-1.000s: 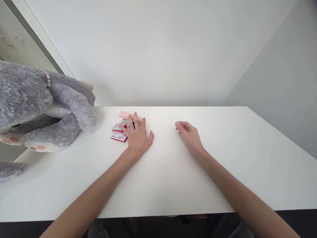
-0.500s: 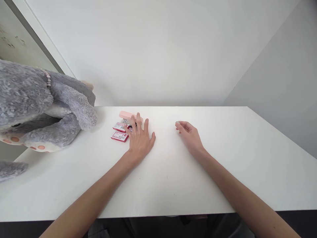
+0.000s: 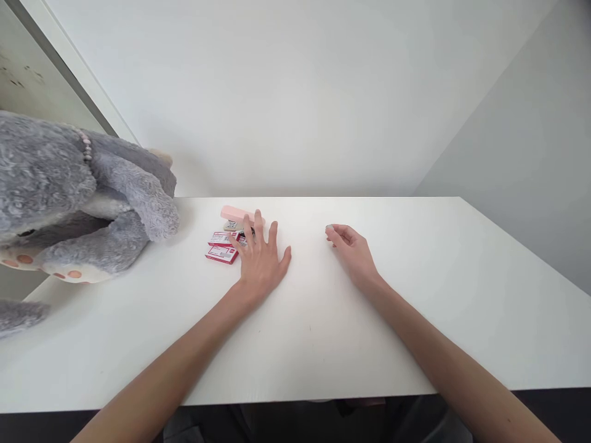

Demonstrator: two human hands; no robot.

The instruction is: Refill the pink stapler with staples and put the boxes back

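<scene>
My left hand lies flat on the white table with its fingers stretched out and spread. Its fingertips reach a pink stapler and small red staple boxes, partly covering them. My right hand rests on its edge further right, fingers loosely curled and apart, holding nothing.
A large grey plush toy with pink paw pads sits on the table's left end, close to the red boxes. White walls stand behind and to the right. The table's near edge runs along the bottom.
My left hand has slid slightly to the right, uncovering more of the red boxes. The right hand has stayed in place.
</scene>
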